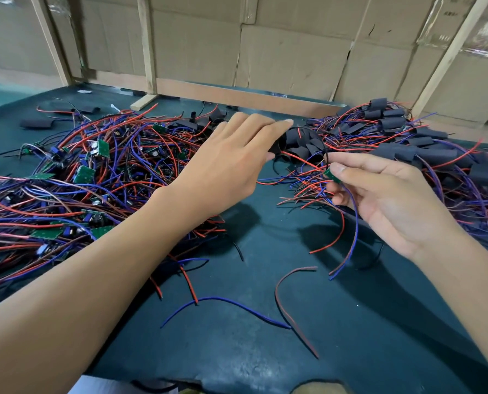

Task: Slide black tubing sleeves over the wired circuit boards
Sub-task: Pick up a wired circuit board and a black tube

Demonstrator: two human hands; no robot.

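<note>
2 hands over table [365,322]. L hand [231,169] pinching 1 black sleeve [275,146] at sleeve cluster; R hand [385,194] fingers pinching 1 green board [331,175], its wires hanging. Bare-board heap left, sleeved heap right.

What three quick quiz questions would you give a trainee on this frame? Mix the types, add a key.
1. True or false: the right hand pinches a green circuit board with wires hanging from it.
2. The left hand reaches toward: A) loose black sleeves B) the cardboard wall C) the table edge.
3. Fill in: the pile of unsleeved boards lies on the person's ____ side.

Key: 1 true; 2 A; 3 left.
</note>
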